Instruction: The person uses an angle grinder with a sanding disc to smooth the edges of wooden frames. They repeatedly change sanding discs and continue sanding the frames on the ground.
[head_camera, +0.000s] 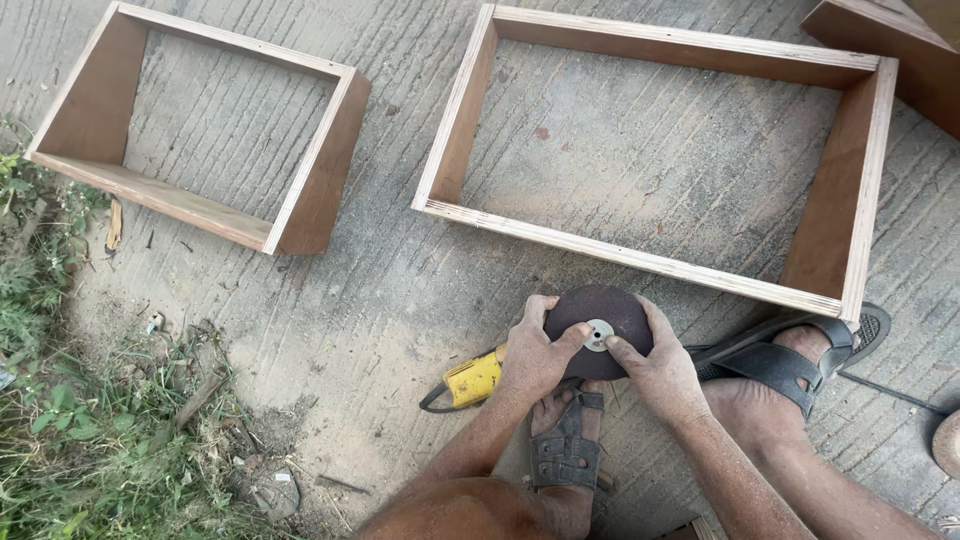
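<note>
— What is the person holding?

— A round, dark brown sanding disc (598, 318) with a small pale metal nut at its middle. It sits face up on a yellow angle grinder (474, 379), whose body pokes out to the left beneath the hands and lies low over the concrete floor (380, 290).

— How do the hands sit on it?

— The left hand (533, 358) wraps the disc's left edge, thumb laid across its face toward the nut. The right hand (655, 365) cups the right edge, with its forefinger tip pressed at the nut. Both are closed around the disc.

— And the disc's surface?

— Matte, dusty, slightly mottled, with a smooth round rim.

— What lies around it?

— A sandalled foot (565, 440) directly below the disc, another sandalled foot (790, 365) to the right. Just beyond stands a large rectangular plywood frame (655, 262); a smaller plywood frame (300, 190) rests well apart to the left. Grass (60, 420) borders the concrete at the left edge.
</note>
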